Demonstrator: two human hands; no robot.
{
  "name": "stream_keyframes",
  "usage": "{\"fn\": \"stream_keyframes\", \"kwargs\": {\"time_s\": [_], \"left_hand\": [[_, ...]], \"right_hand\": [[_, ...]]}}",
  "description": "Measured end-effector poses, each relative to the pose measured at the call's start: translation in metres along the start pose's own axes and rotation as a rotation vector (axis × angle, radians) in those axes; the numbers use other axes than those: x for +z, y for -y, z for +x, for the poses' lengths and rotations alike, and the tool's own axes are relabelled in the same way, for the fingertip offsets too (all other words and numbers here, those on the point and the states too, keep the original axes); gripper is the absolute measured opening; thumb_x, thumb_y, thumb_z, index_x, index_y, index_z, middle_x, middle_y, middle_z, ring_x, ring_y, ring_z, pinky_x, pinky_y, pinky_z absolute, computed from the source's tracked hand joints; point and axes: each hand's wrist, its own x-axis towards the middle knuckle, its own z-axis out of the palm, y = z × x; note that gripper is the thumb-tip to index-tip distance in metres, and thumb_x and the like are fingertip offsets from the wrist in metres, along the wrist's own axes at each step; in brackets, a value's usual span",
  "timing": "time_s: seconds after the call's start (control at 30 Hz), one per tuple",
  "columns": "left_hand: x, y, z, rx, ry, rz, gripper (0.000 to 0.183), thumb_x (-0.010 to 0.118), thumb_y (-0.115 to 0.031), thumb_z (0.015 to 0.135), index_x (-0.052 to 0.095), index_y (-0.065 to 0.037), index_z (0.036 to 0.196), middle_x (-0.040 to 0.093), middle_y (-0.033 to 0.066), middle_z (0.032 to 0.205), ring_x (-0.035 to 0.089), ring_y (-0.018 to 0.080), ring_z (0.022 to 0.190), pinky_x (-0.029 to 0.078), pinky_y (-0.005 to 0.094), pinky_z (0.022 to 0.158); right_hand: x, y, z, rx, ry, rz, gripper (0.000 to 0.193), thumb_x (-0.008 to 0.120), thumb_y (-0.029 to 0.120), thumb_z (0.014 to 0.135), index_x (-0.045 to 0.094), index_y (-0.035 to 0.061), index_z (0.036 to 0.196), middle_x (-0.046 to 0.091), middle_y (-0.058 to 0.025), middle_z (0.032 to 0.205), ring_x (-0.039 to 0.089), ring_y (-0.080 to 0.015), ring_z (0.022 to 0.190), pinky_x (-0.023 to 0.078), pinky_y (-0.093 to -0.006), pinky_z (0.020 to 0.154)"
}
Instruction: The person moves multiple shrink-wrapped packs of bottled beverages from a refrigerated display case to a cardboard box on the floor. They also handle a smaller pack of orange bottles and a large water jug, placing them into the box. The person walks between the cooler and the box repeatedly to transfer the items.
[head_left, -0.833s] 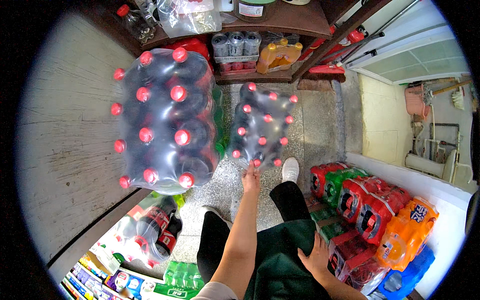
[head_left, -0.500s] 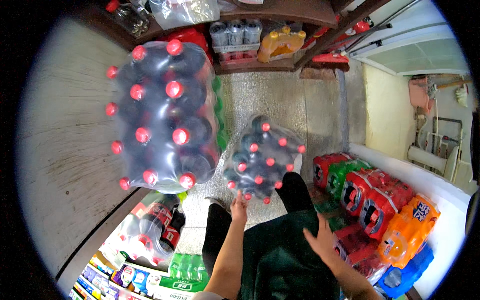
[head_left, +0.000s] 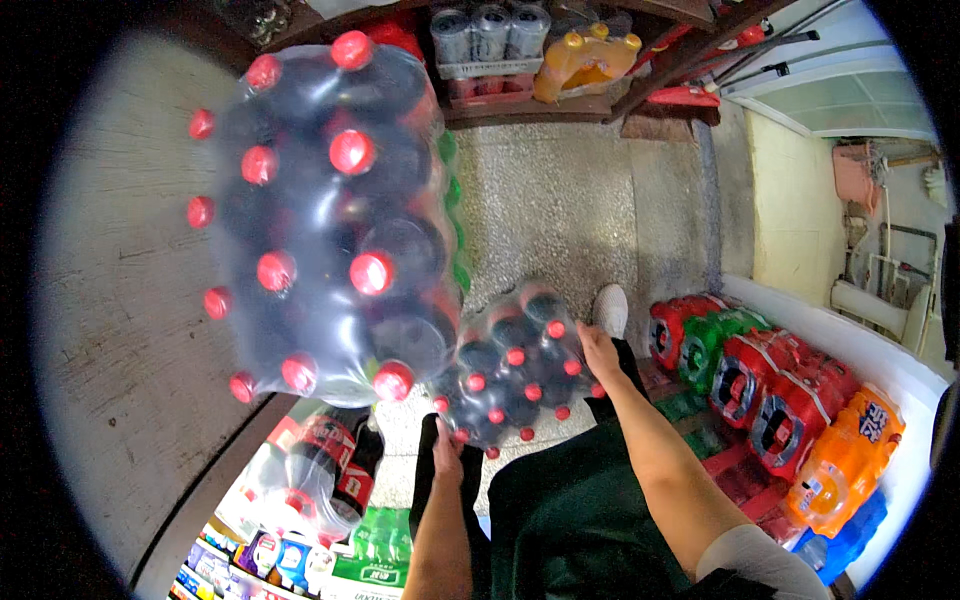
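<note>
Between my legs is a shrink-wrapped pack of dark soda bottles [head_left: 512, 372] with red caps, tilted so that its caps lean toward me. My left hand [head_left: 447, 458] is closed at its near left corner. On the opposite side, my right hand [head_left: 598, 352] grips the right edge of the wrap. The fingertips of both hands are partly hidden by the pack. Just left of it rises a larger wrapped pack of big dark bottles [head_left: 325, 220] with red caps, stacked over green-capped bottles [head_left: 455, 195].
Red, green and orange bottle packs [head_left: 790, 410] line the white wall at right. A shelf at the far side holds cans [head_left: 490, 40] and orange drink bottles [head_left: 588, 65]. More wrapped bottles [head_left: 320, 470] and a green pack [head_left: 375, 550] stand at lower left. My shoe [head_left: 610, 310] is beside the pack.
My right hand has reached forward from beside my leg and taken hold of the small pack's right side. The pack has turned, tipped and come slightly nearer. My left hand has moved left along it.
</note>
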Motion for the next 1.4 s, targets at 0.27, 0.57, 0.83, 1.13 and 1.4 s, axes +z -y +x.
{"fn": "stream_keyframes", "kwargs": {"time_s": [0.27, 0.57, 0.83, 1.13, 1.4], "left_hand": [[0.027, -0.007, 0.004, 0.090, -0.164, 0.250, 0.073, 0.043, -0.064, 0.089, 0.064, 0.003, 0.107, 0.064, 0.0087, 0.098, 0.060, 0.0175, 0.088, 0.047, 0.0320, 0.079], [0.011, -0.040, -0.018, 0.144, -0.265, 0.687, 0.069, 0.037, -0.055, 0.095, 0.066, 0.007, 0.097, 0.068, 0.0221, 0.089, 0.064, 0.0347, 0.087, 0.047, 0.0412, 0.078], [0.007, -0.091, -0.188, 0.284, -0.110, 1.057, 0.071, 0.030, -0.054, 0.097, 0.065, 0.007, 0.100, 0.066, 0.0261, 0.092, 0.063, 0.0379, 0.094, 0.046, 0.0430, 0.082], [-0.005, -0.150, -0.395, 0.382, -0.115, 0.931, 0.070, 0.029, -0.050, 0.098, 0.065, 0.007, 0.079, 0.063, 0.0207, 0.063, 0.064, 0.0310, 0.067, 0.048, 0.0419, 0.067], [0.033, -0.216, -0.608, 0.488, -0.060, 0.575, 0.057, 0.036, -0.046, 0.099, 0.060, 0.000, 0.076, 0.056, 0.0052, 0.059, 0.057, 0.0141, 0.055, 0.046, 0.0293, 0.054]], "right_hand": [[0.008, -0.017, 0.043, -0.023, 0.160, -0.268, 0.083, 0.029, 0.074, 0.085, 0.064, 0.0031, 0.109, 0.062, -0.0265, 0.109, 0.056, -0.0413, 0.109, 0.042, -0.0447, 0.095], [-0.019, 0.020, -0.017, -0.045, 0.063, -0.391, 0.055, 0.028, 0.045, 0.098, 0.063, 0.0026, 0.105, 0.064, -0.0246, 0.102, 0.060, -0.0432, 0.097, 0.046, -0.0495, 0.087], [-0.105, 0.023, -0.125, -0.188, 0.026, -0.313, 0.054, 0.038, 0.050, 0.095, 0.066, 0.0040, 0.103, 0.064, -0.0250, 0.101, 0.059, -0.0429, 0.098, 0.047, -0.0471, 0.083], [-0.264, 0.161, -0.292, -0.108, 0.043, -0.068, 0.052, 0.039, 0.046, 0.094, 0.066, 0.0017, 0.094, 0.063, -0.0273, 0.090, 0.059, -0.0457, 0.091, 0.045, -0.0519, 0.079], [-0.378, 0.324, -0.394, -0.460, 0.110, -0.068, 0.052, 0.041, 0.045, 0.094, 0.066, -0.0004, 0.089, 0.063, -0.0272, 0.088, 0.061, -0.0426, 0.092, 0.046, -0.0480, 0.080]]}}
